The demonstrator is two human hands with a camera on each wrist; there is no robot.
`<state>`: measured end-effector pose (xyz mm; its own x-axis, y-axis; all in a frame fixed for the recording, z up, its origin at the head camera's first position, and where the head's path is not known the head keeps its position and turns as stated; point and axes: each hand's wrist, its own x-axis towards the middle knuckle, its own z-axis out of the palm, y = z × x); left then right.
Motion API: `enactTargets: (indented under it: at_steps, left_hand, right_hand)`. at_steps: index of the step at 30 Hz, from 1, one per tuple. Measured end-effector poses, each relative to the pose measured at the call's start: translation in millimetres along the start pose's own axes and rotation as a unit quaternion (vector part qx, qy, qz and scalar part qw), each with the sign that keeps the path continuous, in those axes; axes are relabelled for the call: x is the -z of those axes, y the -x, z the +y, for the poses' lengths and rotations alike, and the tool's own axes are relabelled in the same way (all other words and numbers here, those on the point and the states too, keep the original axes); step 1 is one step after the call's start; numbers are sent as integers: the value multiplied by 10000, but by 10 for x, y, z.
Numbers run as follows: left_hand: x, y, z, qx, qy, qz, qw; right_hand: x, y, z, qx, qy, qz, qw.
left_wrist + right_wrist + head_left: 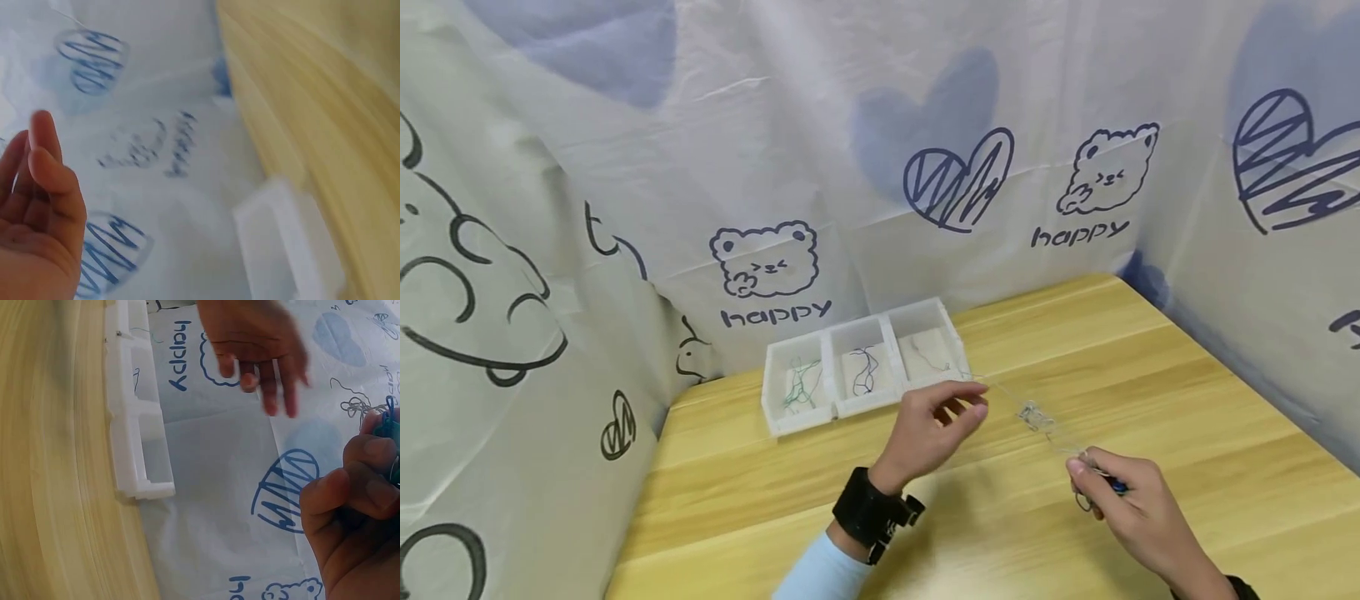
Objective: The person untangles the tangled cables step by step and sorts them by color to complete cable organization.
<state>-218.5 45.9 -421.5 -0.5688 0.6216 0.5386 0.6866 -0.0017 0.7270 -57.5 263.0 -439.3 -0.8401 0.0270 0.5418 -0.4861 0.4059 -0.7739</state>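
Note:
A tangle of thin thread [1036, 417] hangs from my right hand [1127, 504], whose curled fingers grip a small bundle of threads [1118, 485]. Blue and green strands [389, 428] of this bundle show in the right wrist view; the rest is hidden by the fingers. A pale strand stretches from the tangle towards the tray's right end. Close to that strand, my left hand [925, 433] is held up with loosely bent fingers. In the right wrist view its fingers [269, 387] hang apart, and no thread shows between them.
A white tray [830, 367] with three compartments stands at the back of the wooden table [1000, 533]. Green thread [802, 383] lies in its left compartment, dark blue thread [867, 371] in the middle, pale thread [931, 354] in the right. Printed cloth [820, 167] hangs around the table.

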Motion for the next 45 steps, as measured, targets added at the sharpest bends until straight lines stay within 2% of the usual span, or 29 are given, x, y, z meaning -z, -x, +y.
enactTargets:
  at_steps: [3,6,11,17,22,25,28,33,36,41,45]
  left_hand:
    - [-74,2,160,-288,249,-225,9990]
    - [-138,5,263,-402,379,-237,9982]
    - [-203,26,362,-403,238,-121,9988]
    - [-215,64,459,-291,141,-12,9995]
    - [-171,125,503,-117,417,167,9989]
    - [-124,161,527,48,559,377,9977]
    - [-75,191,548,176,542,542,9969]
    - [-15,236,578,232,453,620,9968]
    - [17,262,593,286,596,675,9955]
    - [79,296,596,126,997,876,9911]
    - [176,307,579,-6,1152,1343,9842]
  right_hand:
    - [-16,-9,-10,-37,12,-8,10000]
    - [-31,-9,-22,-106,52,-33,9999]
    - [-57,0,-43,-202,73,-88,9997]
    - [-86,-2,-57,-168,60,-133,9998]
    - [-116,-10,-67,-114,-26,-205,9997]
    - [-133,-17,-77,-109,-68,-246,9996]
    - [-150,-20,-80,-73,-52,-265,9996]
    - [-167,-6,-69,113,-130,-319,9993]
    - [-167,10,-58,259,-208,-358,9988]
    - [-150,41,-28,376,-200,-288,9987]
    - [-78,90,5,343,-216,-103,9991]
